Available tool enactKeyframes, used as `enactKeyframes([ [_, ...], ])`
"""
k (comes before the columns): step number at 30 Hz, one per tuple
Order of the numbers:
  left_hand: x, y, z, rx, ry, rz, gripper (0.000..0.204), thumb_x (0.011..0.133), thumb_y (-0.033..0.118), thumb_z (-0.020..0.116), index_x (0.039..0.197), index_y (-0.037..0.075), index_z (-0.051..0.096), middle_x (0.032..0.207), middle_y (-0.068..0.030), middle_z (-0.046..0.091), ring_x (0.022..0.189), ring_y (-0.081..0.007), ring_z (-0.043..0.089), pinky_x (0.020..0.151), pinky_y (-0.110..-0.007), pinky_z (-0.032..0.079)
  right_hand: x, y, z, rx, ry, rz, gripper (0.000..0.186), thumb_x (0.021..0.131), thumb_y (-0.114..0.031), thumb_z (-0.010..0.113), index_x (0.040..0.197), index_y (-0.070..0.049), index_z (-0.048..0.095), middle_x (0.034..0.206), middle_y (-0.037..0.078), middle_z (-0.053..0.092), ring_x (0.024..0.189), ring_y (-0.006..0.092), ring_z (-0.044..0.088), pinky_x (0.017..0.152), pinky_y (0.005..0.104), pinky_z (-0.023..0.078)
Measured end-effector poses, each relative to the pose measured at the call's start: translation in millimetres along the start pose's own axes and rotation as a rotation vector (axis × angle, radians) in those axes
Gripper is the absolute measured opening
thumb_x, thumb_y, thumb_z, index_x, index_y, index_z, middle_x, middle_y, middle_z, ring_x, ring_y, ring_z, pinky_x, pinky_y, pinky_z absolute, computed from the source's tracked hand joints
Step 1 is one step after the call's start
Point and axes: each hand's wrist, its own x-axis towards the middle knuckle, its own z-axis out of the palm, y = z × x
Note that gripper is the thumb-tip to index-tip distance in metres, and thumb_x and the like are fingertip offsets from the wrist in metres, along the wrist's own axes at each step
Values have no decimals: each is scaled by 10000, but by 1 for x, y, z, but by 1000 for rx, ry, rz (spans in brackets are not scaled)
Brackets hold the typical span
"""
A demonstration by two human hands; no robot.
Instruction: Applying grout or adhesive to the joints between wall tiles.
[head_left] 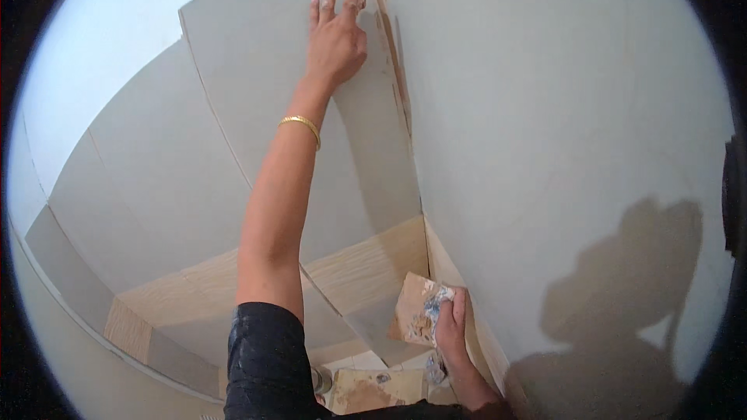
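My left hand (pixel 337 43) is raised high against the grey wall panels (pixel 288 39), beside the corner joint. Its fingers are stretched upward and apart, and a small lump or smear shows by the index fingertip, too small to make out. A rough brown strip with pale edges (pixel 385 31) runs down that corner joint. Lower right, my right hand (pixel 453 319) grips the edge of a flat tan board (pixel 410 313) smeared with white, brown and bluish paste. The thumb lies over the smeared face; the other fingers are partly hidden.
A plain grey wall (pixel 545 109) stands close on the right, carrying my shadow. A beige textured band (pixel 366 260) crosses the panelled wall lower down. Below lie a stained tan board (pixel 377 390), a crumpled bag (pixel 436 369) and a round container (pixel 321 379), partly hidden by my sleeve.
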Motion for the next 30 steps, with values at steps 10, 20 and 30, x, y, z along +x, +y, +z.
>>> enactKeyframes([
  [10, 98, -57, -2, 63, 151, 105, 715, 848, 81, 433, 1508, 119, 161, 1412, -158, 463, 1420, -284, 257, 1174, -496, 145, 1, -4, -1, 1, -5, -9, 169, 922, -105, 379, 1054, -8, 422, 903, 164, 501, 828, 251, 499, 793, 392, 422],
  [20, 58, -45, -7, 195, -38, 241, 762, 825, 120, 478, 1512, 129, 151, 1405, -98, 486, 1425, -242, 253, 1191, -482, 116, 4, 7, -5, -115, -19, -4, 233, 895, -95, 392, 1083, 31, 448, 1023, 183, 482, 959, 272, 460, 920, 373, 363],
  [30, -98, 39, 3, 110, -425, 190, 806, 784, 166, 524, 1511, 113, 180, 1444, -64, 443, 1447, -220, 195, 1204, -469, 44, 1, -3, -1, -35, -20, 46, 162, 913, -105, 371, 1022, 2, 425, 951, 160, 474, 900, 263, 468, 869, 380, 385],
])
